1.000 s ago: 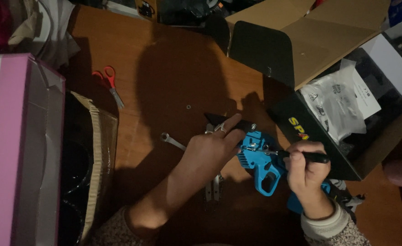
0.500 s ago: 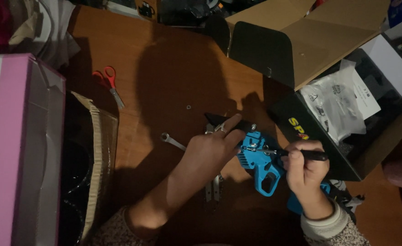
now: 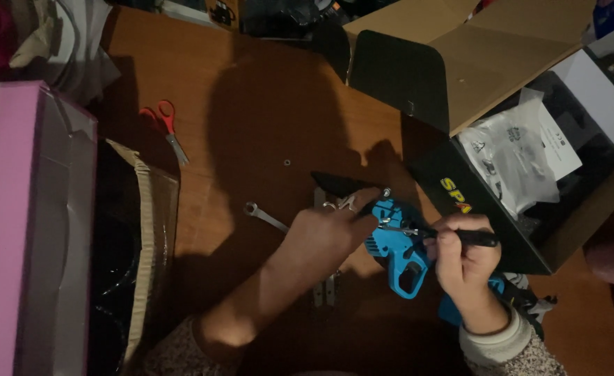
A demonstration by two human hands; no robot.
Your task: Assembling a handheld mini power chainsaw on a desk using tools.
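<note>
Almost nothing has shifted over the last second: both hands sit where they were, which suggests steady, fine work on one spot rather than repositioning. The left hand [image 3: 324, 233], in the lower middle of the frame, is closed down over the blue handheld power tool [image 3: 397, 244], fingers curled on its upper end and pinning it to the wooden counter [image 3: 251, 104]. The right hand [image 3: 463, 254] is wrapped shut around a black-handled screwdriver [image 3: 453, 235], whose shaft runs leftward, nearly level, with the tip meeting the tool's body. The tool lies right of centre, its long axis running from upper left to lower right, grip loop toward the bottom edge. A small spanner [image 3: 265, 216] lies just left of the left hand; red scissors [image 3: 164, 129] are well apart at upper left.
</note>
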